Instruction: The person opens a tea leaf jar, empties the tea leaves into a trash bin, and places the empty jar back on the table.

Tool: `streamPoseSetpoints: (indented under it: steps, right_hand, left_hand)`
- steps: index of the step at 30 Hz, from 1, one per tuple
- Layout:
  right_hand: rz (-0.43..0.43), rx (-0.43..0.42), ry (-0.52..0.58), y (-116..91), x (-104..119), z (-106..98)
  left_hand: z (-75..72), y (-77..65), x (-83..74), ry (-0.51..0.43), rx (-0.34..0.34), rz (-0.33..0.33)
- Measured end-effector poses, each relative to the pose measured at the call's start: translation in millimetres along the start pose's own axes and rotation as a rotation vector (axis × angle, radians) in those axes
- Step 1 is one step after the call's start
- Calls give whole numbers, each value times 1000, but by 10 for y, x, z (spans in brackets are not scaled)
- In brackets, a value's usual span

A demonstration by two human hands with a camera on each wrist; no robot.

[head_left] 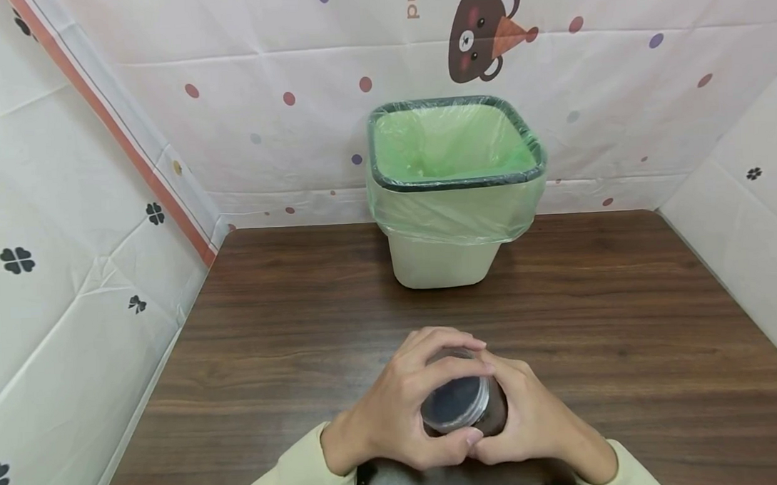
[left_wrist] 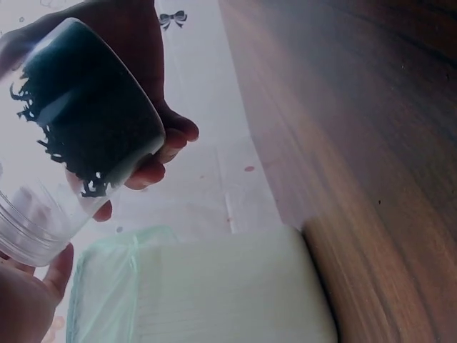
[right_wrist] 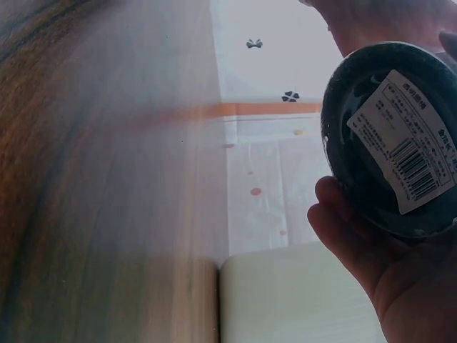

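Both hands hold a clear jar (head_left: 495, 412) just above the front part of the table. My left hand (head_left: 407, 395) grips it around the clear lid (head_left: 456, 404), fingers arched over the far side and thumb at the near side. Around the body curls my right hand (head_left: 532, 412), its thumb close to the left one. Dark, shredded contents (left_wrist: 89, 107) show through the tilted wall in the left wrist view. On the jar's dark base in the right wrist view is a white barcode label (right_wrist: 410, 146).
A pale bin (head_left: 443, 262) lined with a green plastic bag (head_left: 452, 212) stands at the back of the brown wooden table (head_left: 269, 332). Patterned white sheeting (head_left: 263, 147) rises behind the table and along both sides.
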State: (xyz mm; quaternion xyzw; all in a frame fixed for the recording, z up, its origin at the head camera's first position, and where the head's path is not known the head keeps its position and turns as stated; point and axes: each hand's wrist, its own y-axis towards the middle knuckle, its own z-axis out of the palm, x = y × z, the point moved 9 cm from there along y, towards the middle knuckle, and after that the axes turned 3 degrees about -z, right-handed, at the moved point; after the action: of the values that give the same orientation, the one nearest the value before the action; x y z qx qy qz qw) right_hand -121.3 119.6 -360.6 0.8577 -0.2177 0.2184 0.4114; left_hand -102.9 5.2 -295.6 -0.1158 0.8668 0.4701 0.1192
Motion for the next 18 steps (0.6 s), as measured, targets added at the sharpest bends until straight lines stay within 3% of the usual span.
streamPoseSetpoints:
  steps: [11,18]
  right_hand:
    - [-81,43,96,13,72,22]
    - [-97,62,119,8,92,38]
  left_hand:
    - [-28,34,-101,-17,21,108]
    - [-18,35,-122,4,25,141]
